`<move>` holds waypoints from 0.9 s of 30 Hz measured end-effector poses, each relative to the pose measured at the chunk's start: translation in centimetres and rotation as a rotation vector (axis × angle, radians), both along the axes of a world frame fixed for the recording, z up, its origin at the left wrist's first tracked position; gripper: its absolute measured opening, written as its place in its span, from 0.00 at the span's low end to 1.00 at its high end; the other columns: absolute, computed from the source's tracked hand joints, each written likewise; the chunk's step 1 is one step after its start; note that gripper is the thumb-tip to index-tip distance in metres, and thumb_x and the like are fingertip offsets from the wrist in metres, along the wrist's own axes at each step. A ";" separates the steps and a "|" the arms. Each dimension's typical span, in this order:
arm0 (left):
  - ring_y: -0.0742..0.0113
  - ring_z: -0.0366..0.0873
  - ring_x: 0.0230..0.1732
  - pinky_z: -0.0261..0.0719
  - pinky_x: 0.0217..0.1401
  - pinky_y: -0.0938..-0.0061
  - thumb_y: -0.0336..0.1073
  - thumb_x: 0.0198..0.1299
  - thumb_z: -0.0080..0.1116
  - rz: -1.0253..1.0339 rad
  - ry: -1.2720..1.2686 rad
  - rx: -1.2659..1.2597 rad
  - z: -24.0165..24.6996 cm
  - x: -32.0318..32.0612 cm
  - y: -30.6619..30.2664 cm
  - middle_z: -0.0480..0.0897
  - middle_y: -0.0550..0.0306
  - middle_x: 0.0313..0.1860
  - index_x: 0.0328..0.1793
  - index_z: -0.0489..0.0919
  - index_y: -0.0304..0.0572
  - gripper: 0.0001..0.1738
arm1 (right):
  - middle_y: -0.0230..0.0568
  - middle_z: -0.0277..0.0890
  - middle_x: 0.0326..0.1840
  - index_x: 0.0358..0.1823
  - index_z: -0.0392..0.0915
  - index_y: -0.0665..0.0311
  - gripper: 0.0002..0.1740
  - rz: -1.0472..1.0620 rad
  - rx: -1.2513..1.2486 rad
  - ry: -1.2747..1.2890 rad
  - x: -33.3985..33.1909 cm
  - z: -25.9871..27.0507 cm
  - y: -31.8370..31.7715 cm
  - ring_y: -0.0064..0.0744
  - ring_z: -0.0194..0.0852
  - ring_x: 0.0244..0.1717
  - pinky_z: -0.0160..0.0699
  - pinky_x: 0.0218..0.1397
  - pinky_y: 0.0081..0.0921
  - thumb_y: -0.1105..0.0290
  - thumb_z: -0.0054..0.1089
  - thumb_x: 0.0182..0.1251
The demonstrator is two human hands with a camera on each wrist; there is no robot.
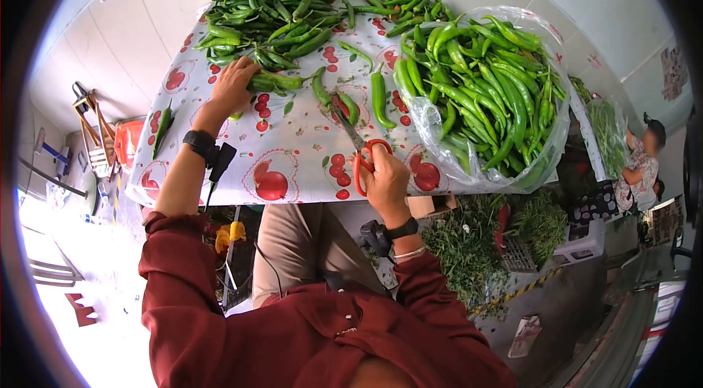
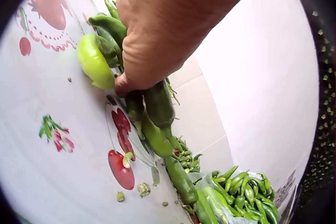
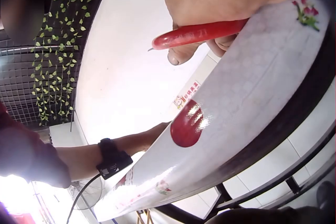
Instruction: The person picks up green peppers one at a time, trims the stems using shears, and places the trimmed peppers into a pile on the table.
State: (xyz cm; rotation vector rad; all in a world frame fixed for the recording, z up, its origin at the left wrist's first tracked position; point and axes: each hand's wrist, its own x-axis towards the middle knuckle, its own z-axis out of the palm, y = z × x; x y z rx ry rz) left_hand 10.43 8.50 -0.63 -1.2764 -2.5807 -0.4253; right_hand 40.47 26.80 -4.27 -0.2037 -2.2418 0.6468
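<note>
In the head view my left hand grips green peppers at the near edge of a big heap. From close by, its thumb shows bent against the table beside dark green peppers, while the other fingers are hidden. A pale green pepper lies just beside this hand. My right hand holds scissors by their red handles. The scissors' blades point away from me, their tips overlapping a short curved green pepper. More single peppers lie around them, including a long one.
The heap of green peppers stands at the back left. A clear plastic bag full of peppers fills the table's right side. A smaller heap lies between. Cut stems litter the printed tablecloth. Another person is at far right.
</note>
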 end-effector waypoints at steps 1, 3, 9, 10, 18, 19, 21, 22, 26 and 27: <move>0.57 0.67 0.63 0.61 0.69 0.64 0.22 0.43 0.55 -0.002 0.002 0.000 -0.1 -0.1 -0.2 0.74 0.56 0.55 0.53 0.75 0.43 0.26 | 0.42 0.68 0.17 0.31 0.70 0.64 0.21 -0.002 0.000 0.002 0.0 -0.1 0.0 0.47 0.71 0.20 0.64 0.22 0.35 0.52 0.64 0.58; 0.56 0.70 0.60 0.59 0.70 0.61 0.24 0.45 0.57 -0.070 0.084 0.054 0.0 0.0 -0.6 0.75 0.54 0.53 0.53 0.75 0.42 0.24 | 0.40 0.68 0.17 0.30 0.69 0.62 0.22 -0.016 0.012 -0.010 -0.1 -0.2 0.0 0.45 0.70 0.20 0.65 0.22 0.37 0.49 0.61 0.59; 0.49 0.76 0.50 0.64 0.66 0.57 0.25 0.48 0.59 -0.101 0.038 0.362 2.6 3.2 -1.2 0.79 0.48 0.46 0.53 0.75 0.39 0.22 | 0.39 0.68 0.18 0.30 0.70 0.62 0.22 -0.023 -0.017 -0.025 0.1 0.1 -0.2 0.44 0.70 0.20 0.65 0.23 0.37 0.49 0.63 0.58; 0.49 0.76 0.50 0.64 0.66 0.57 0.25 0.48 0.59 -0.098 0.038 0.361 3.2 4.2 -1.2 0.79 0.48 0.46 0.53 0.75 0.39 0.22 | 0.39 0.68 0.18 0.30 0.70 0.62 0.22 -0.020 -0.019 -0.025 0.0 0.1 -0.2 0.44 0.70 0.20 0.65 0.23 0.37 0.49 0.63 0.58; 0.78 0.75 0.27 0.73 0.30 0.80 0.39 0.61 0.60 -0.165 -0.939 0.783 2.3 13.1 -0.4 0.81 0.61 0.29 0.45 0.78 0.36 0.14 | 0.40 0.66 0.23 0.33 0.67 0.63 0.27 0.004 0.019 -0.045 0.1 0.4 0.2 0.43 0.69 0.25 0.65 0.28 0.37 0.46 0.65 0.55; 0.78 0.75 0.27 0.74 0.30 0.79 0.40 0.62 0.60 -0.162 -1.047 0.730 2.0 13.9 -0.5 0.81 0.60 0.28 0.44 0.78 0.35 0.15 | 0.40 0.66 0.23 0.33 0.67 0.63 0.27 0.007 0.021 -0.048 0.1 0.4 0.3 0.43 0.69 0.25 0.65 0.28 0.37 0.46 0.65 0.55; 0.75 0.77 0.27 0.76 0.31 0.78 0.39 0.62 0.59 -0.150 -1.192 0.768 1.2 15.4 -0.3 0.81 0.58 0.30 0.46 0.78 0.33 0.15 | 0.41 0.65 0.23 0.33 0.67 0.64 0.27 0.005 0.006 -0.071 0.0 0.4 0.2 0.44 0.68 0.26 0.65 0.29 0.37 0.46 0.65 0.54; 0.73 0.78 0.29 0.78 0.33 0.77 0.38 0.63 0.58 -0.148 -1.239 0.751 0.9 15.8 -0.3 0.82 0.56 0.32 0.49 0.77 0.33 0.16 | 0.41 0.65 0.23 0.33 0.67 0.64 0.27 0.009 0.007 -0.074 0.0 0.3 0.2 0.44 0.68 0.26 0.65 0.29 0.37 0.46 0.65 0.54; 0.76 0.76 0.24 0.75 0.28 0.78 0.40 0.61 0.58 -0.034 -1.200 0.719 0.6 17.6 0.3 0.81 0.59 0.26 0.39 0.79 0.34 0.13 | 0.40 0.66 0.23 0.35 0.69 0.64 0.26 -0.024 0.076 -0.071 -0.2 0.3 0.1 0.44 0.67 0.27 0.64 0.31 0.38 0.48 0.66 0.53; 0.76 0.76 0.23 0.75 0.27 0.78 0.39 0.60 0.58 -0.013 -1.192 0.725 0.4 17.8 0.4 0.81 0.59 0.25 0.38 0.79 0.33 0.13 | 0.40 0.66 0.24 0.37 0.70 0.64 0.26 -0.031 0.093 -0.072 -0.2 0.3 0.1 0.44 0.68 0.27 0.65 0.31 0.38 0.49 0.67 0.53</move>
